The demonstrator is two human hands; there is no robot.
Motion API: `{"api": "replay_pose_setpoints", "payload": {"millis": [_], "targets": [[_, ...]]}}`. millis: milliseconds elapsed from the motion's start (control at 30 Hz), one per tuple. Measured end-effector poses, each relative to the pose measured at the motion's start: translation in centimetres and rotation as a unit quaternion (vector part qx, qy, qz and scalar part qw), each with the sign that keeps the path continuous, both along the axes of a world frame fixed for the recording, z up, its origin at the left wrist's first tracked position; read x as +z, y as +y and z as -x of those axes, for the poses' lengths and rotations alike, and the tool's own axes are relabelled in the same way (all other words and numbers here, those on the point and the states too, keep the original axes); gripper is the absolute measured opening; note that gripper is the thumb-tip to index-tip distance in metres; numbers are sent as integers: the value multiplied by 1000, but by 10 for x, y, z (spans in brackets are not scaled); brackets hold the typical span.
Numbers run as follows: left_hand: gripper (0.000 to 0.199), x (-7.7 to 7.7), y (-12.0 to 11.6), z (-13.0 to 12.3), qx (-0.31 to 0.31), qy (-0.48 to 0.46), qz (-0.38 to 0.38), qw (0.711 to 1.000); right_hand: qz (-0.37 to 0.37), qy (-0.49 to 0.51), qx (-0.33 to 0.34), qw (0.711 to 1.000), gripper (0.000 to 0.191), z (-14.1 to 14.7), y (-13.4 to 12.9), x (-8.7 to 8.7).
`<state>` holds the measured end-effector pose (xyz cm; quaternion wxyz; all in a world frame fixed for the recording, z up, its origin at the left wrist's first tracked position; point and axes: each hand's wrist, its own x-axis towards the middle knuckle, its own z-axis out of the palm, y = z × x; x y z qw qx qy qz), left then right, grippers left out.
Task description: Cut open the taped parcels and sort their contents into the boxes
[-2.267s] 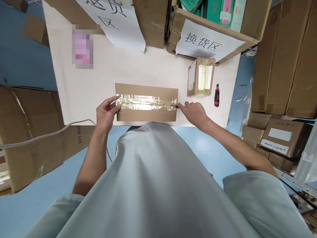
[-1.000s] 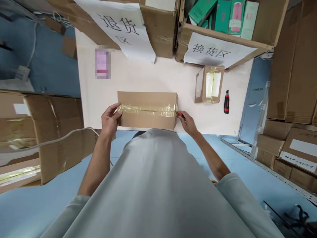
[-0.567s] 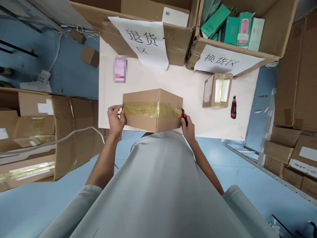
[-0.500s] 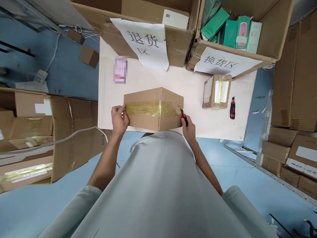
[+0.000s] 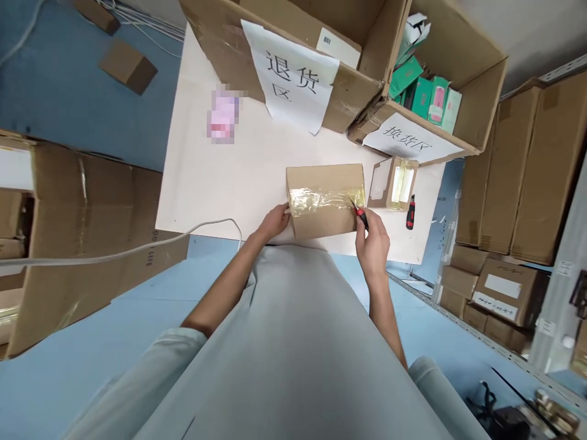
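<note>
Taped carton (image 5: 323, 227) sits between both hands' fingers: the right hand's (image 5: 375, 241) hold a knife (image 5: 362, 216), tip at the tape (image 5: 316, 199); the left hand's (image 5: 276, 221) touch one end, grip unclear. Firm bracing, shallow cutting seem wise.

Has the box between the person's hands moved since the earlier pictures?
Yes, rightward: the larger box is now much closer to the small taped box.

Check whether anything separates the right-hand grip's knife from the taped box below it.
Nothing visible does: the right-hand grip holds the knife with its blade over the taped box. The smaller box and second knife lie to the right.
</note>
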<state>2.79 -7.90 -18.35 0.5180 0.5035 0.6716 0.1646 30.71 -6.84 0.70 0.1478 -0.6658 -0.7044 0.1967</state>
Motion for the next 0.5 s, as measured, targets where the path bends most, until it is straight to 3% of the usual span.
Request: {"api": "replay_pose_setpoints", "payload": {"millis": [133, 267, 400, 500], "targets": [[56, 14, -2, 18, 80, -40, -18, 996, -12, -70, -29, 997, 46, 9, -5, 5], [58, 62, 15, 43, 140, -117, -155, 971, -25, -68, -49, 996, 48, 28, -16, 24], [55, 113, 57, 51, 77, -153, -226, 959, 25, -34, -39, 998, 49, 66, -28, 42], [50, 127, 83, 50, 8, -174, -215, 961, 94, -21, -35, 995, 50, 96, -37, 47]]}}
